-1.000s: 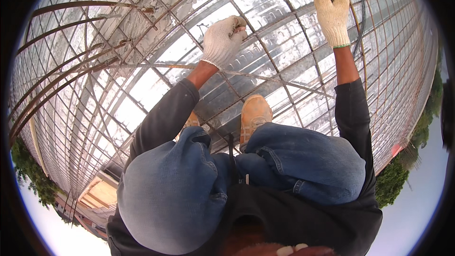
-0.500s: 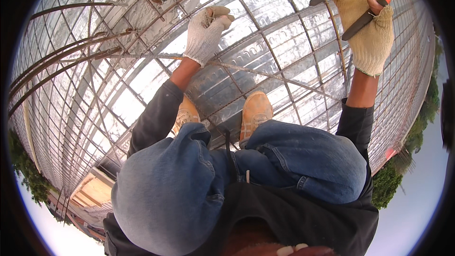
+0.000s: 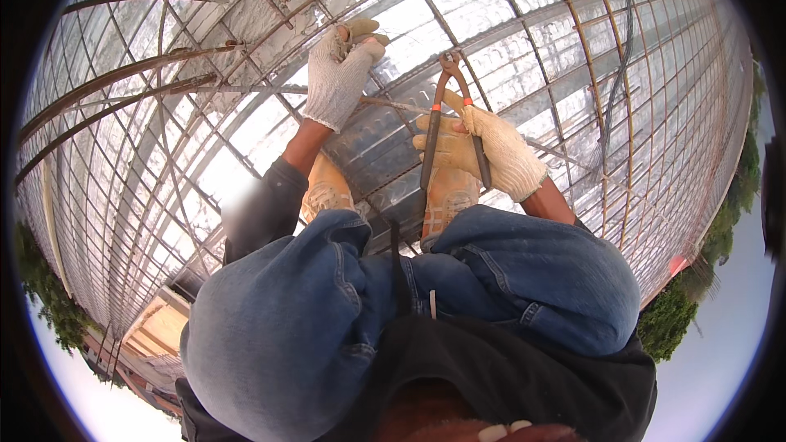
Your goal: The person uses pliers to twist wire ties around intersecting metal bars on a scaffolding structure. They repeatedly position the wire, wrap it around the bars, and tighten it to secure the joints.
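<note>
My right hand (image 3: 499, 143), in a cream work glove, holds a pair of pincers (image 3: 434, 143) by its dark handles, which are spread apart. Their brown jaws point away from me, over the rebar mesh (image 3: 557, 106) in front of my boots. To the left, my left hand (image 3: 340, 69) wears a whitish glove with yellowish fingertips. Its fingers are curled closed just above the mesh; whatever they pinch is too small to make out.
Shiny ribbed metal decking (image 3: 385, 147) lies beneath the mesh. Thick bent rebars (image 3: 115, 106) curve in from the left, near rough concrete (image 3: 262, 24). Dark wires (image 3: 626, 41) run over the bars at right. My tan boots (image 3: 450, 196) stand on the mesh and decking.
My right hand has swung from the upper right down to the middle, bringing the pincers close to my left hand. My left hand has shifted slightly left and stays closed.
</note>
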The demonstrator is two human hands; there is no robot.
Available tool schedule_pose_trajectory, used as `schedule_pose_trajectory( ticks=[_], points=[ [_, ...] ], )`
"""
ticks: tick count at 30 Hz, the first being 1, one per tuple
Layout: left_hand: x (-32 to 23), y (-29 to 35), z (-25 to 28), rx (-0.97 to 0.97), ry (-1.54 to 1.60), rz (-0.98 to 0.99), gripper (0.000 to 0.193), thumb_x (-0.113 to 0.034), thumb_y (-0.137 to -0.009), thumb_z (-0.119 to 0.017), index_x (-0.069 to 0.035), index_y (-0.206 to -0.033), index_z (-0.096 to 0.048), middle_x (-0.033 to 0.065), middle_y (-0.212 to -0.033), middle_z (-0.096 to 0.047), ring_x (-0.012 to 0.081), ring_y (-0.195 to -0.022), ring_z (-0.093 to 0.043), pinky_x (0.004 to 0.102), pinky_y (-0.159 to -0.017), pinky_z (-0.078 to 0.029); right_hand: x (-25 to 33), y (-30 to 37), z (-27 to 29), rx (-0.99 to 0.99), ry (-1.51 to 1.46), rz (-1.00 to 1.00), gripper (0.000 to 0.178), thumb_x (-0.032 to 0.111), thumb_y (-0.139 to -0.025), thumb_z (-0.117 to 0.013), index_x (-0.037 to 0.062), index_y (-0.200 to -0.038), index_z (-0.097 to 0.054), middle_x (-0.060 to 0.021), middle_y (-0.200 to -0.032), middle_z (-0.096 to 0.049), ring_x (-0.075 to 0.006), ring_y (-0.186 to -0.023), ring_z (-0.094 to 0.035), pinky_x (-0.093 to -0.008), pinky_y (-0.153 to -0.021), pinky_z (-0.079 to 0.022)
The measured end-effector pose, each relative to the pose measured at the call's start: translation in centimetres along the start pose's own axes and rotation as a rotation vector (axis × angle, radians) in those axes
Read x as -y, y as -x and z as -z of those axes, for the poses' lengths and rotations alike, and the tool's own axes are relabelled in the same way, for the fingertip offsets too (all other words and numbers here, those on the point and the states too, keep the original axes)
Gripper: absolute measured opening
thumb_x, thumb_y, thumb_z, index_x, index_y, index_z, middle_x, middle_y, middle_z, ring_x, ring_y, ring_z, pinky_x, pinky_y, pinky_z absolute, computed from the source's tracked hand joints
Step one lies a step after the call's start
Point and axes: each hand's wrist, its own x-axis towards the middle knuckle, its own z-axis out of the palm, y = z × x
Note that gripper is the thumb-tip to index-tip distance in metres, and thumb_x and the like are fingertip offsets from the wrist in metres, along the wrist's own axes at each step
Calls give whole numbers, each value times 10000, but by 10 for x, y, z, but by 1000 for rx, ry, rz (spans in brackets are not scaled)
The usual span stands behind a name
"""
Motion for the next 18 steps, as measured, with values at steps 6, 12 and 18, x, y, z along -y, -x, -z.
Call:
schedule_pose_trajectory(
  ticks=[6,12,18],
  points=[
    [-6,10,3,121,-230,30,394,-105,-1017,-732,51,-1379,-741,134,-1208,-841,148,-1117,-765,321,-1020,-605,-2,-3,-12,-33,-18,-12,572,280,-1248,-426,-51,-1692,-285,-363,-1527,-571,-533,-1358,-683,-685,-1157,-594],
    [-6,10,1,144,-665,-274,385,-134,-1003,-797,-111,-1387,-773,104,-1135,-833,235,-1056,-773,395,-961,-609,1,-7,-24,4,40,25,595,330,-1258,-375,-66,-1692,-278,-388,-1567,-542,-556,-1389,-655,-657,-1161,-608],
    [5,0,3,113,-1021,-641,548,-256,-975,-857,-197,-1500,-712,114,-1162,-789,343,-1135,-727,501,-1054,-546,4,-28,-15,34,-28,48,596,286,-1256,-352,14,-1774,-237,-369,-1592,-564,-543,-1417,-645,-657,-1168,-611]
  ],
)
